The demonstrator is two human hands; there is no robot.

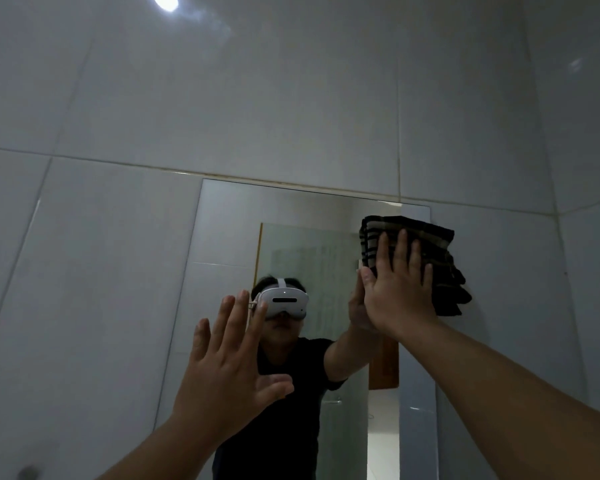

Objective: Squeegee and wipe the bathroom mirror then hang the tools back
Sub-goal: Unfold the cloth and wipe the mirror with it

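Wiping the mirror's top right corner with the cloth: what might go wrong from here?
The cloth is pressed by a flat right hand, not gripped, so it may slip and drop. It overhangs the mirror edge onto tile and could drag grime back. The open left hand might smudge the mirror.

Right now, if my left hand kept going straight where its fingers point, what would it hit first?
Probably the mirror, near its left edge: your open left hand aims up and forward at the glass, nothing between. The gap isn't clear.
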